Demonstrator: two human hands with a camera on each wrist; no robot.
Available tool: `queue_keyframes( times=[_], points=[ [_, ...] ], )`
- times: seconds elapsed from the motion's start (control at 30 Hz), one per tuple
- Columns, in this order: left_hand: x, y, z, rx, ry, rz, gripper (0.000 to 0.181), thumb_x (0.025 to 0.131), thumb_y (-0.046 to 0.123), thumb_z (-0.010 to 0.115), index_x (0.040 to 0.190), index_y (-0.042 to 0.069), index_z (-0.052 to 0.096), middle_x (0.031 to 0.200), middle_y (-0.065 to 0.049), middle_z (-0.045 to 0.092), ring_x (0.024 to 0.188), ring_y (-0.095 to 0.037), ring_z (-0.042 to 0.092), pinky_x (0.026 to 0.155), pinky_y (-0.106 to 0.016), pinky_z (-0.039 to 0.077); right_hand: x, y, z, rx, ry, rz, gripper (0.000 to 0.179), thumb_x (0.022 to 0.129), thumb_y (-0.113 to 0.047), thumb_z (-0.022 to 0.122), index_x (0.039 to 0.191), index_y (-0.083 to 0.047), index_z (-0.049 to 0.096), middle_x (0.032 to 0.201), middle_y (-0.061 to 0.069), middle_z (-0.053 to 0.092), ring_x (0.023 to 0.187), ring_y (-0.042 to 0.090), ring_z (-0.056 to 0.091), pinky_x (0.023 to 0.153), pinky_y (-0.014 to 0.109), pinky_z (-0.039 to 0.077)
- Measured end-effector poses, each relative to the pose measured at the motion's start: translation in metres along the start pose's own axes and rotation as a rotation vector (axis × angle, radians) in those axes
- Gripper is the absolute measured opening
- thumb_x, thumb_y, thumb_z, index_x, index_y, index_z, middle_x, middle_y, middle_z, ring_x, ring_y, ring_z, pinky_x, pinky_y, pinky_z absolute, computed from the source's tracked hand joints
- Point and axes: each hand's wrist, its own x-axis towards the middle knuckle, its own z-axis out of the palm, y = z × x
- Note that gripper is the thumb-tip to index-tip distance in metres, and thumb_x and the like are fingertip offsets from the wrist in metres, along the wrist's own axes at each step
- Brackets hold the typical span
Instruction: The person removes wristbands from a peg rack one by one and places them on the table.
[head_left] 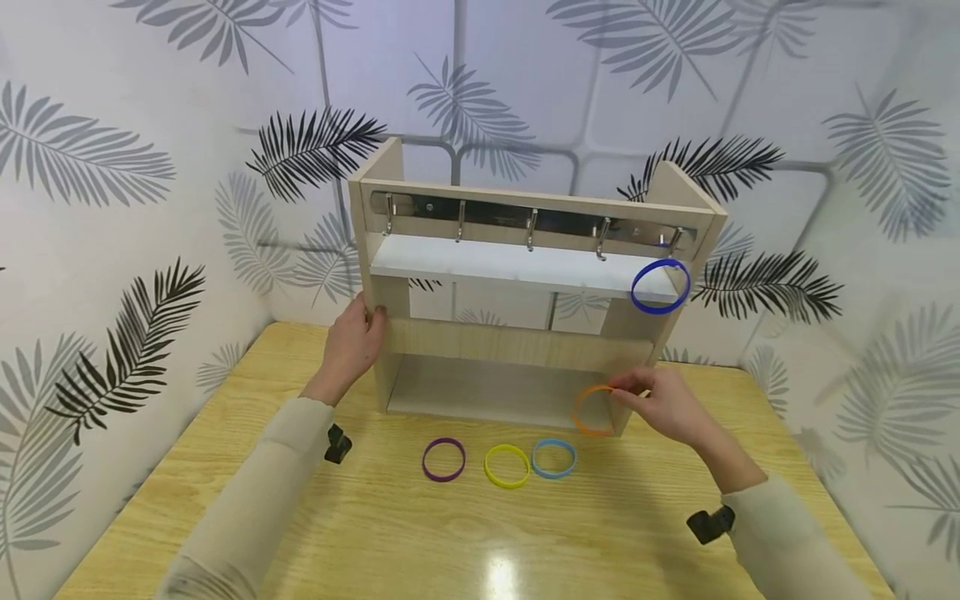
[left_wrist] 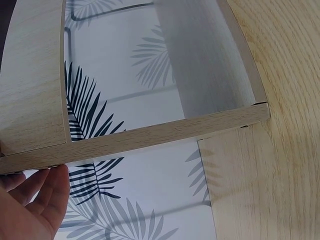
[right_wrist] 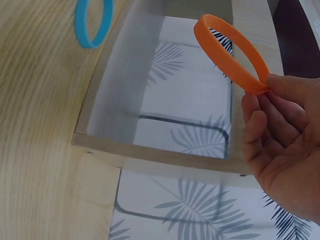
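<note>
A wooden shelf rack (head_left: 510,343) with several metal hooks stands upright on the table. At its left side panel, my left hand (head_left: 354,340) grips the edge; the left wrist view shows fingertips (left_wrist: 59,175) against the panel's outer face. An orange silicone wristband (right_wrist: 227,57) is pinched between the thumb and fingers of my right hand (head_left: 663,404), in front of the rack's lower right corner. From the rightmost hook (head_left: 676,242) hangs a dark blue wristband (head_left: 660,310). The other hooks hold nothing.
Purple (head_left: 444,477), yellow (head_left: 507,483) and light blue wristbands (head_left: 554,475) lie on the wooden table (head_left: 420,550) before the rack. A wall with leaf patterns (head_left: 495,75) rises close behind and on both sides.
</note>
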Motion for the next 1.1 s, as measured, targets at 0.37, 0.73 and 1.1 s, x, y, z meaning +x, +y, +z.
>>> queue_keyframes(
  times=[0.37,0.73,1.1],
  points=[
    [-0.002,-0.004,0.003,0.017,-0.002,-0.001,0.048,0.101,0.032,0.033,0.133,-0.001,0.043,0.117,-0.024,0.058,0.099,-0.039,0.06,0.077,-0.052,0.048,-0.013,0.03,0.009,0.03,-0.051,0.026,0.009,0.088,-0.009,0.066,0.095,-0.006,0.071,0.081,-0.002,0.067,0.074,0.014,0.06,0.061,0.027,0.049],
    [-0.001,-0.003,0.002,0.019,-0.001,0.009,0.048,0.101,0.032,0.033,0.133,-0.002,0.042,0.116,-0.024,0.058,0.097,-0.04,0.06,0.075,-0.052,0.049,-0.025,0.054,0.018,0.107,-0.131,0.117,0.017,0.09,-0.01,0.063,0.102,0.0,0.068,0.087,0.005,0.069,0.072,0.019,0.062,0.058,0.029,0.05],
    [-0.001,-0.002,0.002,0.016,0.01,0.012,0.047,0.101,0.032,0.034,0.133,-0.001,0.043,0.114,-0.024,0.058,0.096,-0.039,0.06,0.075,-0.052,0.049,-0.034,0.073,0.025,0.182,-0.223,0.164,0.022,0.094,-0.012,0.058,0.108,0.005,0.064,0.082,0.012,0.065,0.07,0.022,0.059,0.057,0.033,0.05]
  ],
)
